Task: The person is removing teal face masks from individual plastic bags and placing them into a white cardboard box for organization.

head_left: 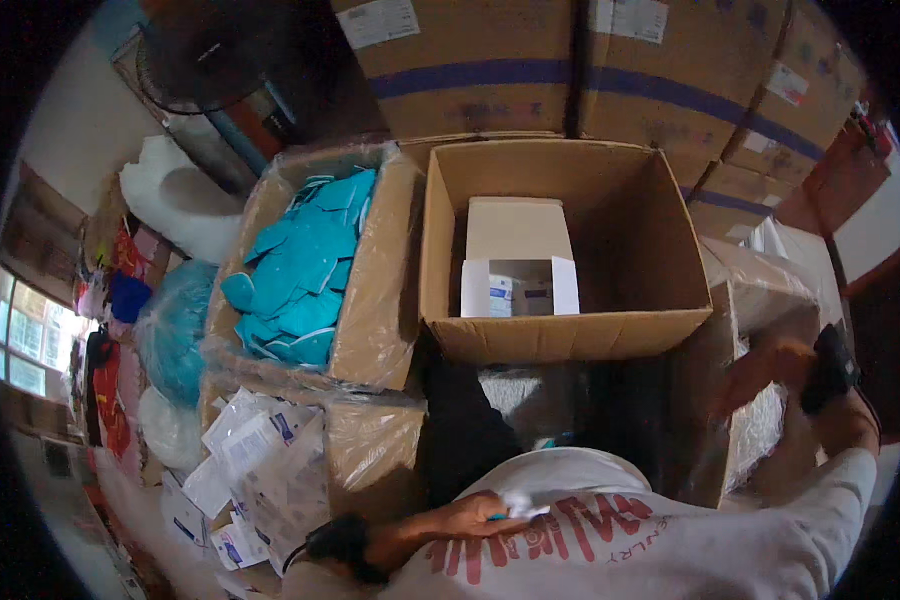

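Tall brown boxes (pixel 470 40) with a purple band stand stacked at the back, maybe to save floor space. In front of them sits a big open box (pixel 570 342), right before the person, likely so both hands can reach it. To its left is a carton (pixel 378 290) with clear plastic on it, perhaps to keep its heap of teal pieces (pixel 295 265) clean. Another carton (pixel 745 265) stands on the right. Inside the big open box, a white box (pixel 518 228) is open too, so its inside shows. White packets (pixel 248 440) lie in a messy pile at the lower left. The right hand (pixel 770 365) is by the right carton; it is blurry, so one cannot tell if its fingers are open. The left hand (pixel 470 515) has its fingers closed on a small white and teal thing (pixel 522 506), held near the tummy, maybe to keep it handy.
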Action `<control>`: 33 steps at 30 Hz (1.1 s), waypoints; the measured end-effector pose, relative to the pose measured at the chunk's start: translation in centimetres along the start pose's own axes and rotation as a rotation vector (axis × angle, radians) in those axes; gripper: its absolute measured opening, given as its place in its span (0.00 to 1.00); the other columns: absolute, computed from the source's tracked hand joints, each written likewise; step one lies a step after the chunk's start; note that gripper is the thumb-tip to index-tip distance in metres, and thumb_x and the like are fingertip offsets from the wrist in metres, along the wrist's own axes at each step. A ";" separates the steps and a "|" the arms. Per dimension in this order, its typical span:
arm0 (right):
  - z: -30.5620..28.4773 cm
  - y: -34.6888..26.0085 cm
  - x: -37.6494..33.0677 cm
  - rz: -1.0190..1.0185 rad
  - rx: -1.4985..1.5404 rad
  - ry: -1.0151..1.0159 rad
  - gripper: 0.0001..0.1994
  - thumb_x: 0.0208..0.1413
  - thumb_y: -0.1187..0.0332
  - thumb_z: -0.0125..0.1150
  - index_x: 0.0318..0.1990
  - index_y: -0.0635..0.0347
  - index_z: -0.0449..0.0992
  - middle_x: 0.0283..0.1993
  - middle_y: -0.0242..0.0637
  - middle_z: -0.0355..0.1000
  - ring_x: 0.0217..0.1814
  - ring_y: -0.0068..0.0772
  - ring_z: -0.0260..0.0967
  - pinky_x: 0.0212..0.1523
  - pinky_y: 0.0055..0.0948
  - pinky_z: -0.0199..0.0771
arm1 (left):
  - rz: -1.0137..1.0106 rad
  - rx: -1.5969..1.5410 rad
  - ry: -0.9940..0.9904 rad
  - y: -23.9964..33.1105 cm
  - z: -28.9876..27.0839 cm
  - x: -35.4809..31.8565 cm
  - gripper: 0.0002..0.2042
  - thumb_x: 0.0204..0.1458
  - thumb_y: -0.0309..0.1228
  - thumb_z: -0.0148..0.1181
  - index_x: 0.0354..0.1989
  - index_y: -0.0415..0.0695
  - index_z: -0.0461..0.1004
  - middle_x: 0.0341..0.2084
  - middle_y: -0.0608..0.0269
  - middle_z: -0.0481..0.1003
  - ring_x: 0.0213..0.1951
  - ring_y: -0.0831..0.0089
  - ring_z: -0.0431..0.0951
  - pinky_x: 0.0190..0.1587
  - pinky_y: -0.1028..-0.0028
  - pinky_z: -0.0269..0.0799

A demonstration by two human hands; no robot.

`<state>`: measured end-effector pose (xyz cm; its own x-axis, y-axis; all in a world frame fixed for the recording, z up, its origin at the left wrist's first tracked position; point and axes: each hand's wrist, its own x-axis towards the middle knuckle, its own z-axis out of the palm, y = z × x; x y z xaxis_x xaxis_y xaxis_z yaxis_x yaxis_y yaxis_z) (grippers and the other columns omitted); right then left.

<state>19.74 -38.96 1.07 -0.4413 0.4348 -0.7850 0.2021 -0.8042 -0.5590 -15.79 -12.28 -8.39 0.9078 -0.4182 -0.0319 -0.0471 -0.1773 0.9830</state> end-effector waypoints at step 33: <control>2.5 -16.4 16.6 -0.794 -0.072 0.432 0.16 0.60 0.57 0.42 0.37 0.60 0.69 0.26 0.26 0.61 0.27 0.19 0.56 0.32 0.23 0.63 | -0.269 0.350 1.009 4.9 -13.9 3.8 0.15 0.56 0.38 0.44 0.28 0.39 0.70 0.18 0.62 0.70 0.23 0.75 0.68 0.28 0.75 0.64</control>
<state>6.90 -19.59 -2.12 -0.1104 0.9764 -0.1856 0.0392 -0.1823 -0.9825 -6.78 -2.40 -1.19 0.8221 0.5634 0.0814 0.2323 -0.4626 0.8556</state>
